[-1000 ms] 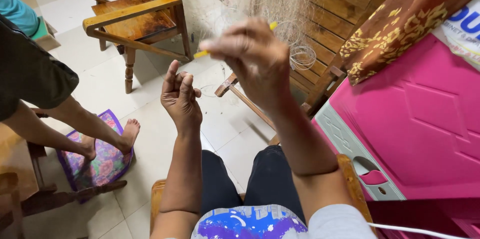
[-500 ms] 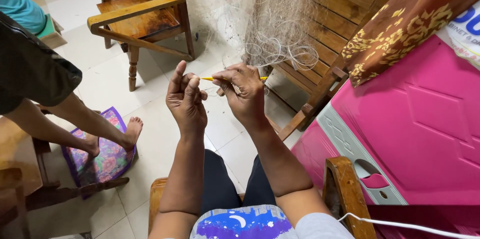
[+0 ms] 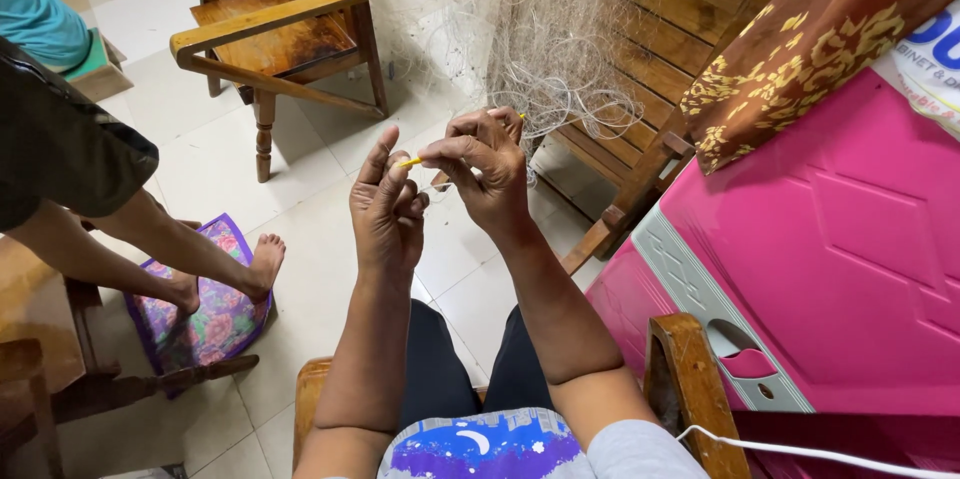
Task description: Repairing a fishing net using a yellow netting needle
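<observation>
At far left another person's bare foot [image 3: 262, 261] rests on a floral cushion [image 3: 205, 314]. The left hand [image 3: 385, 209] is raised, fingers loosely curled, apparently gripping nothing. Touching it, the right hand [image 3: 483, 169] pinches a thin yellow netting needle [image 3: 410, 163]. The pale fishing net [image 3: 545, 39] hangs just behind, over a wooden bench [image 3: 680, 29].

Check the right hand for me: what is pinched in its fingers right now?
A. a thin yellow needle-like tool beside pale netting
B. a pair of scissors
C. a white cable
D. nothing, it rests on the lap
A: the right hand pinches a thin yellow tool whose tip pokes out toward the left hand, with the pale fishing net hanging just behind the fingers.
</observation>
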